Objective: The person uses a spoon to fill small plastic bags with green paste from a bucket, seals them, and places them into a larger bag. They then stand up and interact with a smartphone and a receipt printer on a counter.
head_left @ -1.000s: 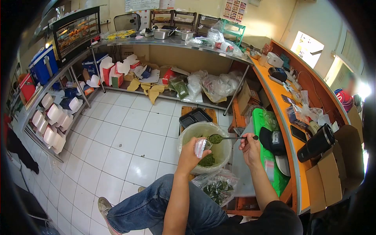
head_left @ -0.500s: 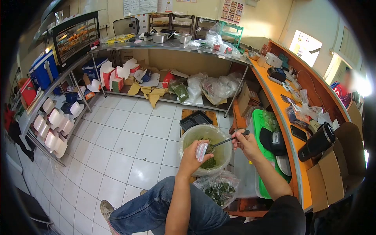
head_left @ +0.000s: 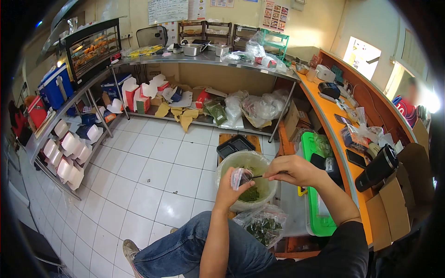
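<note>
My left hand is closed around a small clear zip bag with a reddish edge, above the bucket's near side. Its mouth faces my right hand, which pinches a dark-handled spoon. The spoon's head is at the bag's opening, partly hidden by my left fingers. Below both hands stands a pale bucket lined with clear plastic, holding a green leafy mixture. A clear plastic bag of dark green leaves lies just in front of the bucket, by my knee.
Black plastic trays sit behind the bucket. To the right are a green-rimmed bin and an orange counter with phones and a black tumbler. A steel table runs along the back. A person is beyond the counter.
My right hand has moved lower and closer to the zip bag, turning over so the spoon goes into its opening. My left hand stays around the bag. The view has shifted slightly.
</note>
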`<state>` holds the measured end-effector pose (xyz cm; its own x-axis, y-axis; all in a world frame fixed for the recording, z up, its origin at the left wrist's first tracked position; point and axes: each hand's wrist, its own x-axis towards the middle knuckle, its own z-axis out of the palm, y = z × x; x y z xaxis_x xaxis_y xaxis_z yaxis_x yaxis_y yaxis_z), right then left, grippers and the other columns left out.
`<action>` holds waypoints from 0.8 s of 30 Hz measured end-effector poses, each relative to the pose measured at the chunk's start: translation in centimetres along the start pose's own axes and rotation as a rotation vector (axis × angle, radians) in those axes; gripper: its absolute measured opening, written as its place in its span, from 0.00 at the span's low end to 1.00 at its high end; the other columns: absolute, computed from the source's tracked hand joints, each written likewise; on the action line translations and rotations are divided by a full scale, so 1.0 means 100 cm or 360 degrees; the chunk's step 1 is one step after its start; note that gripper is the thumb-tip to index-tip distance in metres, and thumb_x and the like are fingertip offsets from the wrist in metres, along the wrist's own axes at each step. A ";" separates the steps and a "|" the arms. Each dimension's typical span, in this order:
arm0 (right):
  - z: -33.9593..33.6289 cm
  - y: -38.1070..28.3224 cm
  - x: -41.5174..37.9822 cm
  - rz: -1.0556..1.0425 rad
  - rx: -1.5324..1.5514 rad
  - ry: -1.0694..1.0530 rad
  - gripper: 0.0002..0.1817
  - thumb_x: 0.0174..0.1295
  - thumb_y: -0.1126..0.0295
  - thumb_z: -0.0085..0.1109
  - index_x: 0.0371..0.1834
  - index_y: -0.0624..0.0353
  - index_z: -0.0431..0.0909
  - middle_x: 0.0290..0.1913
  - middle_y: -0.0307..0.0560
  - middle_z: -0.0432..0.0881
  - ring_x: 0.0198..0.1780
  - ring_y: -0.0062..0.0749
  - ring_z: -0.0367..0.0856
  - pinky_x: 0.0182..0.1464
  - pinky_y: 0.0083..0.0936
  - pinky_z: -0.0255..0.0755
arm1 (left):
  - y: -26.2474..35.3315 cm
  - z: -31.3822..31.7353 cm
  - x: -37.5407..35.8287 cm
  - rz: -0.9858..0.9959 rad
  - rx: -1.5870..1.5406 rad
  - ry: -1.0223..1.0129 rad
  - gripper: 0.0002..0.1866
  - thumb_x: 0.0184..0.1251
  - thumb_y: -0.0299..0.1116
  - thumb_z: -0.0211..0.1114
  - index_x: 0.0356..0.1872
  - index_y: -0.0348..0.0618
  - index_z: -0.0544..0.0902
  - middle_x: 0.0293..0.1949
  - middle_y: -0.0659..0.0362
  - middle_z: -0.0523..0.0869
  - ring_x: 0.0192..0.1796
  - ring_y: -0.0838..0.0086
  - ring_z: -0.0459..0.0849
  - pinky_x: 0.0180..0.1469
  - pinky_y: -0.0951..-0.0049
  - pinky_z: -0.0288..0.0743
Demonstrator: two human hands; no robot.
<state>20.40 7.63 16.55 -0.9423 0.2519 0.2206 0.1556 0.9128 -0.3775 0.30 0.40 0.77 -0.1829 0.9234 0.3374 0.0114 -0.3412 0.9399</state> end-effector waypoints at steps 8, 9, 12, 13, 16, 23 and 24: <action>-0.016 -0.023 -0.005 -0.0152 -0.0164 -0.0001 0.09 0.56 0.72 0.70 0.40 0.56 0.86 0.37 0.42 0.85 0.40 0.39 0.83 0.42 0.33 0.76 | -0.010 0.004 -0.005 -0.0047 -0.0088 0.0001 0.24 0.53 0.33 0.80 0.49 0.40 0.79 0.43 0.60 0.84 0.47 0.74 0.82 0.51 0.73 0.76; -0.016 -0.023 -0.006 -0.0146 -0.0171 0.0038 0.09 0.56 0.72 0.70 0.40 0.56 0.87 0.37 0.42 0.85 0.40 0.39 0.83 0.42 0.33 0.76 | -0.013 0.005 -0.003 -0.0054 -0.0271 0.0035 0.21 0.52 0.35 0.81 0.43 0.41 0.79 0.37 0.61 0.85 0.41 0.77 0.83 0.46 0.73 0.76; -0.013 -0.022 -0.005 -0.0170 -0.0067 0.0119 0.08 0.57 0.73 0.70 0.40 0.58 0.86 0.37 0.44 0.85 0.39 0.39 0.83 0.40 0.31 0.76 | -0.016 0.000 -0.003 -0.0066 -0.0140 -0.0046 0.30 0.55 0.27 0.78 0.59 0.38 0.76 0.49 0.57 0.82 0.53 0.73 0.82 0.53 0.72 0.81; -0.012 -0.022 -0.007 -0.0165 -0.0067 0.0123 0.08 0.57 0.73 0.70 0.40 0.58 0.86 0.37 0.44 0.85 0.39 0.39 0.83 0.40 0.31 0.76 | -0.016 0.000 -0.004 -0.0067 -0.0140 -0.0051 0.30 0.55 0.27 0.78 0.59 0.38 0.76 0.49 0.57 0.82 0.53 0.73 0.82 0.53 0.72 0.81; -0.010 -0.020 -0.011 0.0144 0.0069 0.0222 0.07 0.61 0.72 0.66 0.42 0.59 0.84 0.37 0.44 0.85 0.38 0.35 0.84 0.39 0.29 0.76 | -0.009 -0.001 -0.004 -0.0090 -0.0055 -0.0050 0.29 0.55 0.28 0.79 0.58 0.38 0.76 0.47 0.58 0.83 0.49 0.74 0.83 0.51 0.72 0.80; 0.031 0.013 -0.038 0.0669 0.0911 0.1013 0.09 0.71 0.67 0.59 0.42 0.63 0.82 0.35 0.43 0.85 0.33 0.23 0.82 0.36 0.21 0.76 | -0.006 0.000 -0.003 -0.0054 -0.0047 0.0071 0.25 0.53 0.31 0.80 0.51 0.39 0.80 0.42 0.60 0.85 0.43 0.74 0.83 0.48 0.72 0.77; 0.037 0.018 -0.046 0.0750 0.0992 0.1211 0.10 0.72 0.66 0.58 0.43 0.63 0.81 0.34 0.42 0.85 0.32 0.22 0.81 0.35 0.19 0.74 | -0.005 -0.001 -0.003 -0.0028 -0.0079 0.0069 0.23 0.53 0.31 0.80 0.49 0.39 0.80 0.40 0.60 0.85 0.43 0.74 0.83 0.48 0.73 0.77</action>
<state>23.89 6.92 11.51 -0.3638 0.8625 0.3518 0.0732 0.4030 -0.9123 0.29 0.26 0.16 -0.2253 0.9213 0.3170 -0.0407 -0.3340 0.9417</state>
